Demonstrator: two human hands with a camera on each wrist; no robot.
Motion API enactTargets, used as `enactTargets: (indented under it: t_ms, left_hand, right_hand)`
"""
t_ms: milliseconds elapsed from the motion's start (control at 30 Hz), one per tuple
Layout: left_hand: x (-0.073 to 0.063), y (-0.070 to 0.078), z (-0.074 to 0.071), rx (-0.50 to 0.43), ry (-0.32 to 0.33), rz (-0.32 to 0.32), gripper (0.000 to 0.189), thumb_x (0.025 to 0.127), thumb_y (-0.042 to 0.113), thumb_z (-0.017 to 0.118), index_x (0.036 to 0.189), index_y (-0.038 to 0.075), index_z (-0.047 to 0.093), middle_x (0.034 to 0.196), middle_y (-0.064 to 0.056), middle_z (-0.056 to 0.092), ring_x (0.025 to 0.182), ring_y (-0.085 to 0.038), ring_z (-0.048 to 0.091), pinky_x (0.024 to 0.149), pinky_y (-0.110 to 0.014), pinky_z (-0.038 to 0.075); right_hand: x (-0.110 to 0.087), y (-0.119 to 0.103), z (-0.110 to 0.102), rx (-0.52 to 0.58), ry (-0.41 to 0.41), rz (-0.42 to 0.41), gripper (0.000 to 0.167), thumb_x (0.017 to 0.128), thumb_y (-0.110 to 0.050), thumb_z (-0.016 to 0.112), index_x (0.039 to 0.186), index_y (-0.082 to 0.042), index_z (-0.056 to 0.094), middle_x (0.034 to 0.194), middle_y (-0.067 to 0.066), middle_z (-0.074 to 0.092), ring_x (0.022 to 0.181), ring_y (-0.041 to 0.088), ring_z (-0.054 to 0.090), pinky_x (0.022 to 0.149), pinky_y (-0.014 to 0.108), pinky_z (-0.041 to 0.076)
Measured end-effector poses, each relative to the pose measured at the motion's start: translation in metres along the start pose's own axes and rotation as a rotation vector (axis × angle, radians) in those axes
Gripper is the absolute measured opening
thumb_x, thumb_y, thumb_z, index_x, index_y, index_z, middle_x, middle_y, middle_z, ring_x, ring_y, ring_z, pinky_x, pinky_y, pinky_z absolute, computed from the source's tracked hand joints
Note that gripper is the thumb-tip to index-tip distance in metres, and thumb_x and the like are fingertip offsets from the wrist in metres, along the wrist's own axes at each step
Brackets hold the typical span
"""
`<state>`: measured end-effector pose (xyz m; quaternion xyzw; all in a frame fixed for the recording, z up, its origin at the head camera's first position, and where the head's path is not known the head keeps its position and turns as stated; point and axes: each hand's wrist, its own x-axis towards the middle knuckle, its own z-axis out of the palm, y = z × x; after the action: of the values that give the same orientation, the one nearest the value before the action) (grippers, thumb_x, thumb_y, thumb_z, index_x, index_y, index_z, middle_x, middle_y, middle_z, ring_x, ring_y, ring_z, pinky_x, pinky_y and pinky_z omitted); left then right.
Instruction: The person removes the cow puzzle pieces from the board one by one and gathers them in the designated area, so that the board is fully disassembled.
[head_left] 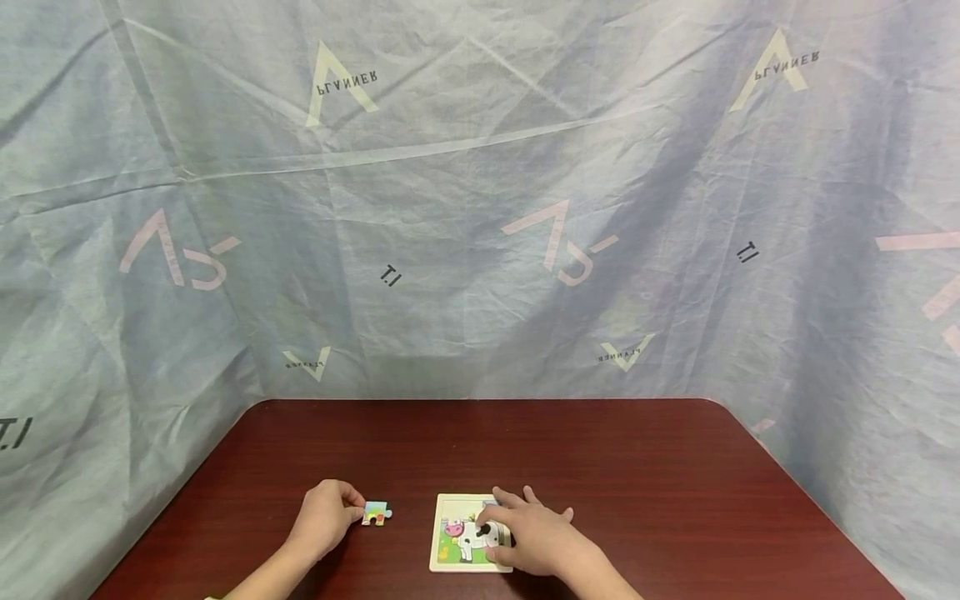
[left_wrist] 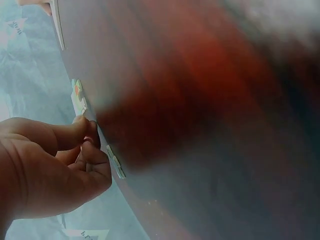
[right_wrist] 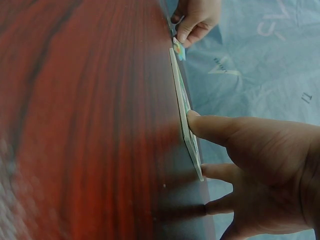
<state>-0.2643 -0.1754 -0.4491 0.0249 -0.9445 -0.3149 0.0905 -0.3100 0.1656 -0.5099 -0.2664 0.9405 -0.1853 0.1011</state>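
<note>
While in left fingers, jigsaw piece.

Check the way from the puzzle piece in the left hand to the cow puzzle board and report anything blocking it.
Nothing visible stands between the puzzle piece, pinched in the left hand, and the cow puzzle board: only tabletop shows there. The right hand, though, covers part of the board's right side.

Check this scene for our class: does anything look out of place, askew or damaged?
The backdrop looks odd: it is creased, and its lettering appears flipped. One jigsaw piece, pinched by the left hand, is off the cow puzzle, which seems ordinary for puzzle work. I see no damage.
</note>
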Motion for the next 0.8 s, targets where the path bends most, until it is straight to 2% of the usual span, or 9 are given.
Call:
enactTargets:
  t_ms: [400, 800]
  left_hand:
    - [-0.0009, -0.0032, -0.0012, 0.036, 0.014, 0.025, 0.014, 0.083, 0.003, 0.085, 0.077, 0.007, 0.073, 0.075, 0.0, 0.069, 0.07, -0.013, 0.058, 0.064, -0.033, 0.05]
    - [-0.0001, -0.0002, -0.0029, 0.002, -0.037, -0.024, 0.011, 0.086, 0.001, 0.082, 0.08, 0.005, 0.074, 0.072, 0.002, 0.067, 0.068, -0.012, 0.057, 0.063, -0.03, 0.049]
  right_hand:
    - [-0.0002, -0.0009, -0.0001, -0.013, 0.003, 0.0, 0.034, 0.096, -0.063, 0.068, 0.122, -0.072, 0.05, 0.172, -0.011, 0.035, 0.153, 0.057, 0.034, 0.08, 0.099, 0.026]
    - [0.0008, 0.0002, -0.0003, 0.001, -0.006, 0.004, 0.034, 0.096, -0.062, 0.069, 0.122, -0.072, 0.05, 0.172, -0.01, 0.035, 0.154, 0.056, 0.034, 0.081, 0.099, 0.025]
